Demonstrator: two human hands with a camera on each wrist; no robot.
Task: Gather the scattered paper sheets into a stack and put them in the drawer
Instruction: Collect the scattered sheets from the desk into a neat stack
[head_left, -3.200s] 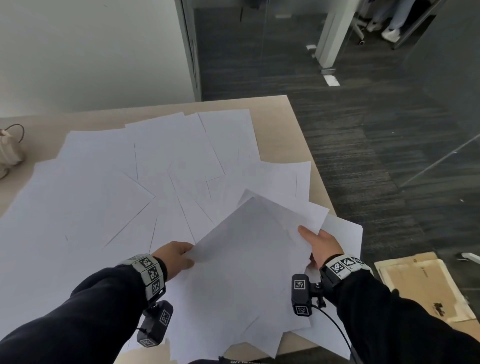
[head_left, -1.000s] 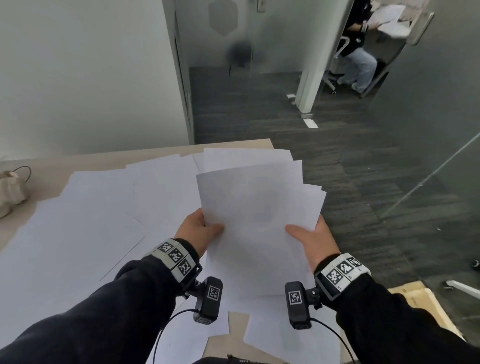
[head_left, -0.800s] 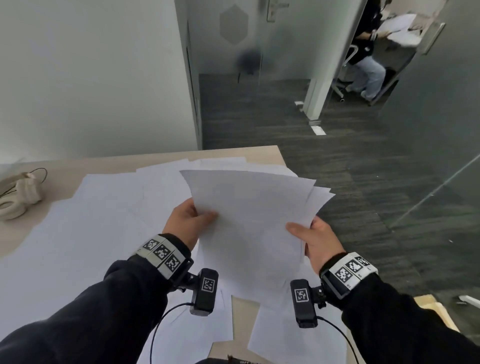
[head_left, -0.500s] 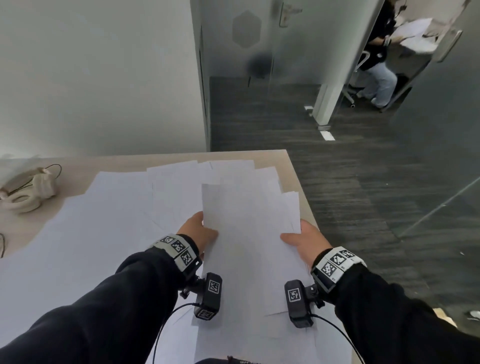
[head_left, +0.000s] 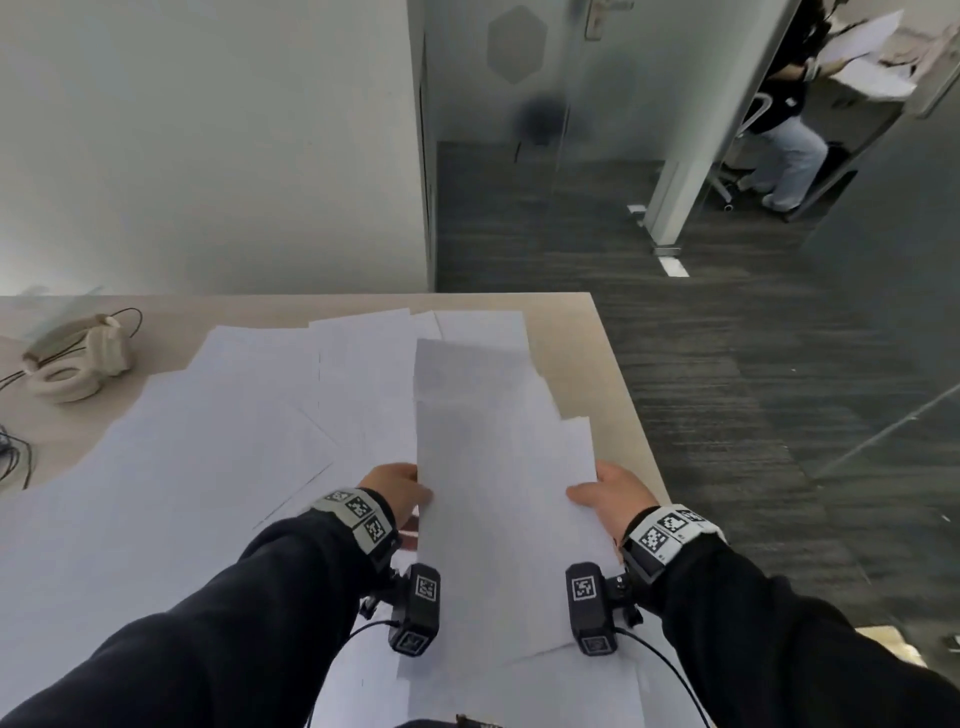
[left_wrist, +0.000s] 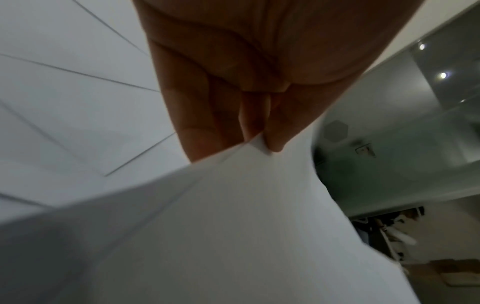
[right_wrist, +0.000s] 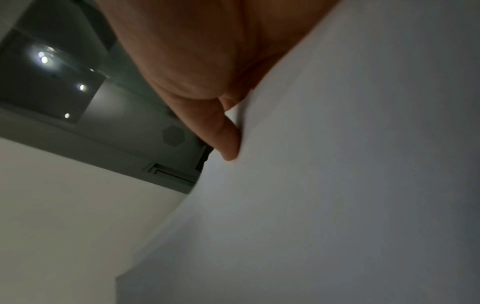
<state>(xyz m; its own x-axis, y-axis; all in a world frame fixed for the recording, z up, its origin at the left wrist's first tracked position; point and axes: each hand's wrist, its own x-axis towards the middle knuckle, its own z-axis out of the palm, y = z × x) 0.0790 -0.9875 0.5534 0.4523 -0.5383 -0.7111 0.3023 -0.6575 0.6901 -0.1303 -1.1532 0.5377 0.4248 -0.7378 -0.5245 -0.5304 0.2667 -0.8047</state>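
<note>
Two hands held a loose bundle of white paper sheets (head_left: 498, 467) above the table: the left hand (head_left: 395, 491) and right hand (head_left: 613, 496) each pinched a side edge between thumb and fingers. Beyond, more scattered white sheets (head_left: 208, 415) covered the beige wooden table (head_left: 582, 343), with cream headphones (head_left: 78, 358) far left.

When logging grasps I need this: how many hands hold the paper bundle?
2. The left hand grips the left edge of the paper bundle; the right hand grips its right edge. No other hand shows.
</note>
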